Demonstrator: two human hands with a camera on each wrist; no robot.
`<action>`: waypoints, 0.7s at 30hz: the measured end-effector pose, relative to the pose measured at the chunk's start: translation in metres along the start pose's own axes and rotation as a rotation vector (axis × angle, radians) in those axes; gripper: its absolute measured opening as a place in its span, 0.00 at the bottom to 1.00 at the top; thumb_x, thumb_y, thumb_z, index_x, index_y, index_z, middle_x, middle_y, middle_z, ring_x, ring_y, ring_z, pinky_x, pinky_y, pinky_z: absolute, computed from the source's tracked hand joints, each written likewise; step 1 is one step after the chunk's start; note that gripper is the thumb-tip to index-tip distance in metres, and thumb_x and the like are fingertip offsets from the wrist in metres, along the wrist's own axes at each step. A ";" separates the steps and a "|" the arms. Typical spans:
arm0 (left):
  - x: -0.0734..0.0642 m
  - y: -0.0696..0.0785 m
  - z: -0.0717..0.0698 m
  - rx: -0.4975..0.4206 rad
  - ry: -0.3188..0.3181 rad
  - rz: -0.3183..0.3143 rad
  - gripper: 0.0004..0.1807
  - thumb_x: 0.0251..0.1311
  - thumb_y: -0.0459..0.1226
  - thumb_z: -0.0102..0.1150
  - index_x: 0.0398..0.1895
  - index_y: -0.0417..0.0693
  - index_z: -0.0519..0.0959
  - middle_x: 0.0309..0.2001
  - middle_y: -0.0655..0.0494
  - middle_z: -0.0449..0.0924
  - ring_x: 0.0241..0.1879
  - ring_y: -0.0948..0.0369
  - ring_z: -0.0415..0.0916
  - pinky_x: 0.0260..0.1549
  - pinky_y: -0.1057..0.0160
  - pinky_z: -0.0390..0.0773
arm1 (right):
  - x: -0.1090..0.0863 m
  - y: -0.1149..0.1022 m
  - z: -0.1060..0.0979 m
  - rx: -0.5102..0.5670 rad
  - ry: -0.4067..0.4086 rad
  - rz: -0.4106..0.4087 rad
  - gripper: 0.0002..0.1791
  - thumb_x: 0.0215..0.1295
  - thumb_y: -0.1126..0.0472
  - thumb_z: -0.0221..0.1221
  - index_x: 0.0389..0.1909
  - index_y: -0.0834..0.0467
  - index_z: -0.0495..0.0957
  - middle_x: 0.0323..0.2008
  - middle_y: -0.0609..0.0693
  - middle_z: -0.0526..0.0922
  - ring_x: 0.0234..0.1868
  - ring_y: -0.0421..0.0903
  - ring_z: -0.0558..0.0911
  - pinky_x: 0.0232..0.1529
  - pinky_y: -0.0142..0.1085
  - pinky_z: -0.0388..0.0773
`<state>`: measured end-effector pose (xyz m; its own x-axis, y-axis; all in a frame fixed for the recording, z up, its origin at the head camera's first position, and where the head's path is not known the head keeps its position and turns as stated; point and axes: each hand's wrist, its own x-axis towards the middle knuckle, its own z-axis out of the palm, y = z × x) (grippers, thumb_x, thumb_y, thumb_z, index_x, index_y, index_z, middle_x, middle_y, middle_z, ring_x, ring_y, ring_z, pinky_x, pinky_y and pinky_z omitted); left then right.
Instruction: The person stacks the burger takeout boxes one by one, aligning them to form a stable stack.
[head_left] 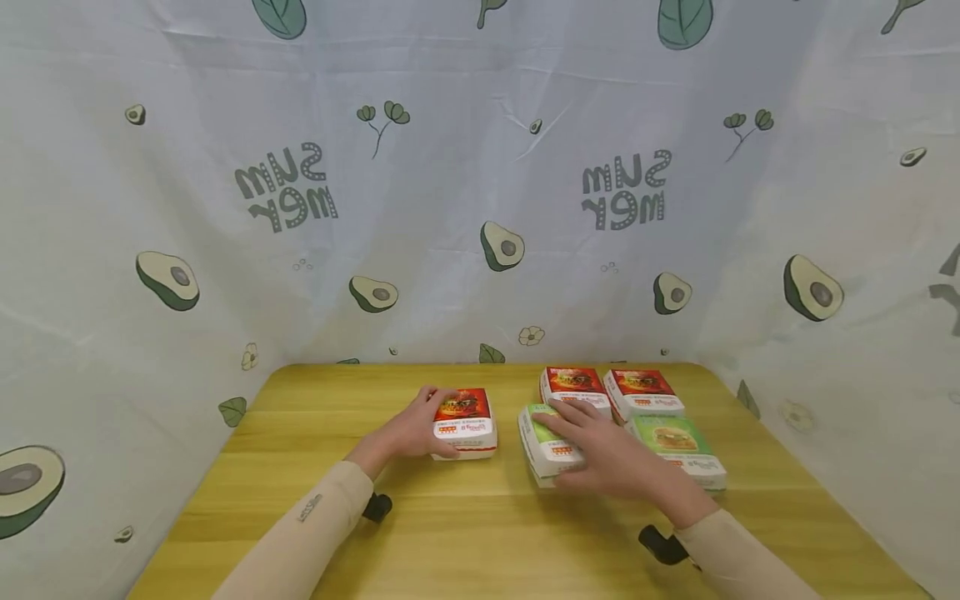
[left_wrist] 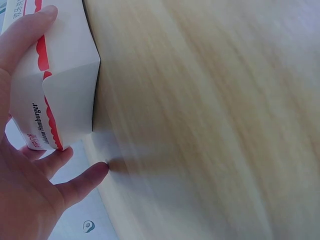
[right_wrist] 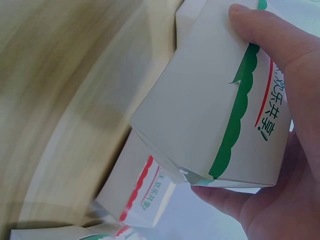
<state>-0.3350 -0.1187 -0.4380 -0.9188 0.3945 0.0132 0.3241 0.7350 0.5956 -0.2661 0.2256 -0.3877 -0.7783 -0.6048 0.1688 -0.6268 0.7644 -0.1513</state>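
Left hand [head_left: 408,429] grips red-topped box [head_left: 467,425]; right hand [head_left: 611,452] grips green-topped box [head_left: 546,448], apparently raised.

Cream sleeves [head_left: 296,542], small dark lettering [head_left: 309,507], black wrist pieces [head_left: 662,546]

Red-white boxes [head_left: 467,423], green-white boxes [head_left: 547,454]; yellow grained table [head_left: 480,533], white avocado-print cloth [head_left: 450,183]

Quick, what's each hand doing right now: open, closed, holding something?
Left hand: closed around a red-topped burger box.
Right hand: closed around a green-topped burger box.
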 end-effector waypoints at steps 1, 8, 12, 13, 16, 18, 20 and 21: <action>0.000 0.000 0.000 0.000 0.001 -0.002 0.54 0.44 0.55 0.80 0.75 0.69 0.59 0.71 0.49 0.55 0.61 0.49 0.67 0.59 0.43 0.72 | 0.002 -0.001 -0.001 0.002 -0.003 0.001 0.49 0.55 0.39 0.71 0.77 0.32 0.57 0.79 0.46 0.56 0.77 0.58 0.58 0.61 0.62 0.71; 0.000 0.000 -0.002 -0.004 0.007 -0.004 0.54 0.44 0.54 0.79 0.75 0.69 0.59 0.71 0.49 0.56 0.61 0.49 0.67 0.61 0.43 0.71 | 0.014 -0.007 -0.010 -0.034 0.017 -0.020 0.50 0.54 0.39 0.71 0.77 0.35 0.59 0.79 0.48 0.57 0.76 0.56 0.60 0.59 0.60 0.74; -0.001 0.000 -0.002 -0.005 -0.001 -0.006 0.54 0.44 0.54 0.79 0.75 0.69 0.59 0.71 0.50 0.56 0.61 0.49 0.67 0.61 0.43 0.71 | 0.020 -0.009 -0.013 -0.011 0.030 -0.048 0.50 0.55 0.39 0.72 0.77 0.37 0.59 0.79 0.49 0.57 0.76 0.57 0.60 0.59 0.60 0.73; -0.001 0.000 -0.002 -0.004 -0.004 -0.008 0.54 0.44 0.54 0.79 0.75 0.69 0.59 0.71 0.50 0.56 0.61 0.50 0.67 0.62 0.44 0.71 | 0.021 -0.010 -0.014 -0.010 0.031 -0.059 0.50 0.55 0.39 0.71 0.77 0.37 0.59 0.79 0.50 0.57 0.76 0.58 0.60 0.59 0.60 0.74; -0.002 0.000 -0.003 -0.011 -0.007 -0.005 0.54 0.45 0.53 0.79 0.75 0.68 0.59 0.71 0.50 0.56 0.61 0.50 0.67 0.62 0.44 0.71 | 0.026 -0.012 -0.015 -0.017 0.039 -0.072 0.50 0.55 0.39 0.72 0.77 0.38 0.59 0.78 0.51 0.58 0.76 0.58 0.60 0.59 0.59 0.74; -0.002 0.001 -0.003 -0.018 -0.004 -0.001 0.54 0.45 0.53 0.79 0.76 0.67 0.59 0.71 0.50 0.56 0.61 0.50 0.67 0.62 0.43 0.71 | 0.029 -0.013 -0.016 -0.027 0.046 -0.073 0.50 0.54 0.40 0.72 0.77 0.38 0.60 0.78 0.52 0.59 0.75 0.58 0.61 0.59 0.59 0.75; -0.002 0.002 -0.004 -0.028 -0.001 0.003 0.55 0.45 0.53 0.80 0.76 0.65 0.58 0.71 0.49 0.56 0.62 0.50 0.67 0.62 0.43 0.70 | 0.032 -0.015 -0.017 -0.031 0.050 -0.067 0.50 0.54 0.39 0.72 0.77 0.37 0.60 0.77 0.51 0.60 0.75 0.57 0.61 0.59 0.60 0.74; -0.002 0.002 -0.004 -0.031 0.000 0.003 0.56 0.45 0.53 0.80 0.77 0.63 0.57 0.71 0.49 0.56 0.62 0.50 0.67 0.62 0.43 0.70 | 0.034 -0.016 -0.018 -0.032 0.052 -0.069 0.50 0.54 0.40 0.73 0.77 0.37 0.60 0.77 0.52 0.61 0.75 0.58 0.61 0.59 0.60 0.74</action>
<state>-0.3328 -0.1202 -0.4339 -0.9179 0.3965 0.0150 0.3195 0.7163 0.6203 -0.2819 0.1973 -0.3626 -0.7295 -0.6448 0.2281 -0.6769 0.7284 -0.1061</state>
